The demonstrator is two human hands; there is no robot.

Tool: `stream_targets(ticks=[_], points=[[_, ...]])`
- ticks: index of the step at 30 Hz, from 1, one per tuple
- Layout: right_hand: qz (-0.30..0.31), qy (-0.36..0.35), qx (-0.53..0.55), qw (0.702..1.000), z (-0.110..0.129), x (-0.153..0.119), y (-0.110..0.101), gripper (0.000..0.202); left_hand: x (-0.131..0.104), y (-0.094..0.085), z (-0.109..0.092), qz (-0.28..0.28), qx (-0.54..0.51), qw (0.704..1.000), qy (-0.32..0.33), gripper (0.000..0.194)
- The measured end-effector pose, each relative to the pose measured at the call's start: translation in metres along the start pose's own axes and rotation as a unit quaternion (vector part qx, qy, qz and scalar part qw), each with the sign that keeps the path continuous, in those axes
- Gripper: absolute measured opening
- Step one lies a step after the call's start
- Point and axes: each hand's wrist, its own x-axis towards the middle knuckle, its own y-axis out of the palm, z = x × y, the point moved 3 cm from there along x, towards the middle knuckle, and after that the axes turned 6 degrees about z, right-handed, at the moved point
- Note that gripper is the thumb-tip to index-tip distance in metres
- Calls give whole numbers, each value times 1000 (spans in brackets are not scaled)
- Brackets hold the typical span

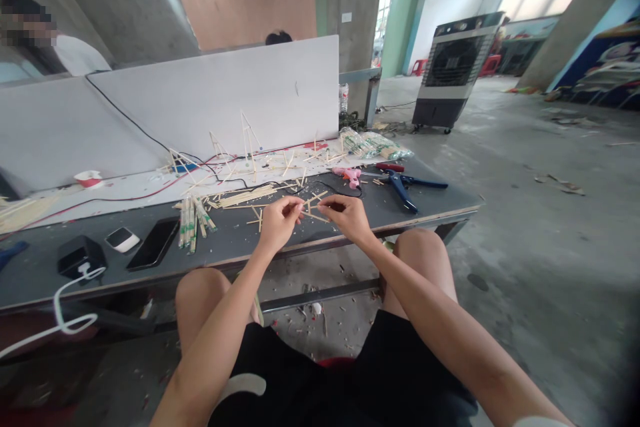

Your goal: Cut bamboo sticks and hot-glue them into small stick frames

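Observation:
Above the front of the dark table, my left hand (281, 217) is closed in a pinch on a thin wooden stick. My right hand (347, 215) pinches close by, thumb against forefinger, also at a thin wooden stick. Between the two hands shows a small frame of joined wooden sticks (311, 208); whether it lies on the table or is held up is hard to tell. More sticks (256, 219) stick out beside my left hand. Behind it lies a pile of loose sticks (250, 195). A pink glue gun (349, 176) rests beyond my right hand.
Blue-handled cutters (403, 190) lie on the right of the table (440, 203). Wrapped stick bundles (190, 223), a phone (154, 243) and a black charger block (81, 257) are on the left. Standing stick frames (249, 140) line the white panel (225, 103). Cables cross the tabletop.

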Motion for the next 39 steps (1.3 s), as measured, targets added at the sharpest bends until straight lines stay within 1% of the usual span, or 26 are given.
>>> stream_targets(ticks=[16,21,27,39], points=[[3,19,21,1000,0,0,1,24,-1,0,-2,-4,3,1000,4,22],[10,16,23,1000,0,0,1,25,-1,0,-1,-5,4,1000,4,23],[13,10,25,1000,-1,0,0,24,-1,-1,-4,-3,17,1000,3,22],[8,25,43,999,-4,1,2,26,-1,0,-1,-9,19,1000,9,21]])
